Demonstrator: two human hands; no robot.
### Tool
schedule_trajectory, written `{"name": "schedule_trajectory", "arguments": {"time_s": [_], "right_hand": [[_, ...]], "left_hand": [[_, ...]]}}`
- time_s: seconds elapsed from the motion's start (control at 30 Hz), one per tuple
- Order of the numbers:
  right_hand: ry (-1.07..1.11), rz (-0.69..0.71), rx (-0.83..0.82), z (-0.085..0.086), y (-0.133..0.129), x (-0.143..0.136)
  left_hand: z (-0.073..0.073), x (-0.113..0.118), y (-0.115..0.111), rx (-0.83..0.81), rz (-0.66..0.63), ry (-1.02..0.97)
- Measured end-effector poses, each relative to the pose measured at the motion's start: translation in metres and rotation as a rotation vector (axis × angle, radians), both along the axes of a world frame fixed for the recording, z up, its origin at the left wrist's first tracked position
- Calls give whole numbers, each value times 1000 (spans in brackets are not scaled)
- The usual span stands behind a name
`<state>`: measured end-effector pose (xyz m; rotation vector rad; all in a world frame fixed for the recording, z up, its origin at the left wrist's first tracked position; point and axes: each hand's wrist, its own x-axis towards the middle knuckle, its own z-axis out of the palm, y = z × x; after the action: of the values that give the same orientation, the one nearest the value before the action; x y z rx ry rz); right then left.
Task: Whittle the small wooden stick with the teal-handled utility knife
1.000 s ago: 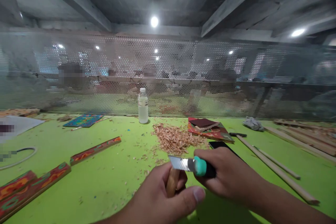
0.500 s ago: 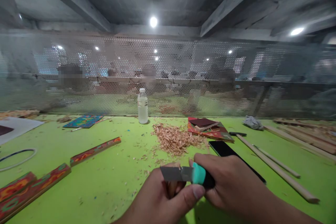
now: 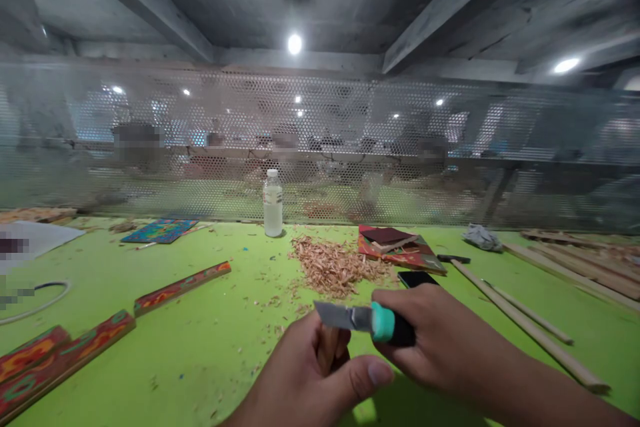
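My right hand is wrapped round the black and turquoise handle of a utility knife. Its blade points left and lies over the fingers of my left hand. Those fingers curl round a small brown wooden piece, mostly hidden by the hand and the blade. My left thumb sticks out to the right, below the knife. Beyond both hands lies a pile of wood shavings on the green table.
Painted strips lie at the left, a bottle at the back. Right of the shavings are a red board, a phone, a hammer and wooden sticks. A perforated metal screen stands behind the table.
My right hand and the knife have moved slightly up and right, the blade now tilted. My right hand covers more of the phone. My left thumb stands farther from the knife.
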<state>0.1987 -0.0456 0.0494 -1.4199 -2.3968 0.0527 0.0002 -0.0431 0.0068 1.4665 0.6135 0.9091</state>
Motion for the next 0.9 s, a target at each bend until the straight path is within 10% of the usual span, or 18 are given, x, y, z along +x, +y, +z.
{"name": "schedule_trajectory", "arguments": {"time_s": [0.3,0.7,0.9], "right_hand": [[-112,11,-65,-6,-8,-5],[-135,-58,283,-26,-13,-3],[-138,-140,463,-5,-3,12]], "left_hand": [[4,-1,-3,96,15,8],[3,2,-3,24,42,28],[0,0,-5,48,129,122]]}}
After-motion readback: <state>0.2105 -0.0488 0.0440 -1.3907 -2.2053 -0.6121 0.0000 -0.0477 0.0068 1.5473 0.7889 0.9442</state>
